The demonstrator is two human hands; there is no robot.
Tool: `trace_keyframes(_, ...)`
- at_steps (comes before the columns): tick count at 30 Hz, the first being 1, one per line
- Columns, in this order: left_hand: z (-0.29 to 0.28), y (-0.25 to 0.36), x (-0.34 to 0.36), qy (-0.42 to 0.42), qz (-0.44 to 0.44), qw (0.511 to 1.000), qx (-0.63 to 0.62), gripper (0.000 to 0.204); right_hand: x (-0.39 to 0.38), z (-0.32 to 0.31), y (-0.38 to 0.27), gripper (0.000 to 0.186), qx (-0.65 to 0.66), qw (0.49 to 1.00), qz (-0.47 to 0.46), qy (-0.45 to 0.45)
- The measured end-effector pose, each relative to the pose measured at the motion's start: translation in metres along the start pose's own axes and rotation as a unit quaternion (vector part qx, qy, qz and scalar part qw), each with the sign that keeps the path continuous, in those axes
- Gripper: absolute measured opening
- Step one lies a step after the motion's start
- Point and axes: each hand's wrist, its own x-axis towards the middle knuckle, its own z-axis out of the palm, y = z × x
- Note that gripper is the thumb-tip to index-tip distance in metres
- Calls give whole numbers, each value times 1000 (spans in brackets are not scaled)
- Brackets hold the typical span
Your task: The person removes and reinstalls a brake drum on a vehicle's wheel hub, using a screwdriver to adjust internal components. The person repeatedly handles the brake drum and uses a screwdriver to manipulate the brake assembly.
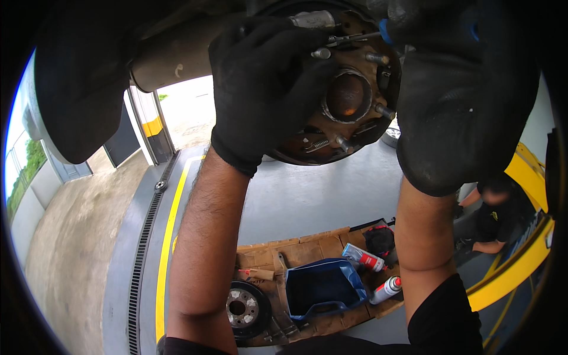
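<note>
Overhead is an exposed drum brake assembly [348, 97], with a rusty round hub, several wheel studs and a coil spring [319, 144] low on its left. My left hand [266, 83], in a black glove, is closed against the left side of the assembly. Its fingertips reach the upper parts beside a stud [321, 53]; what lies under them is hidden. At the upper right, my black-gloved right hand [435, 35] wraps round a blue-handled screwdriver [386, 31]. The thin shaft points left, and its tip meets the brake parts near my left fingertips.
Below, a cardboard-covered bench [307, 251] bears a blue tray [325, 290], two spray cans [364, 258], a hammer-like tool [257, 273] and a brake drum [245, 310]. A person [494, 216] crouches at right by a yellow frame [503, 266]. A floor drain [145, 248] runs at left.
</note>
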Motion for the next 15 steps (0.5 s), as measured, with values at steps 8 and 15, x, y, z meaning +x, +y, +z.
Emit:
trace_keyframes(8,-3,2,1,-10,-11,1000,8,25,3,-6,2,24,-2,1000,6,1)
trace_keyframes(15,-4,2,1,-15,-13,1000,7,26,4,-9,3,24,-4,1000,9,6)
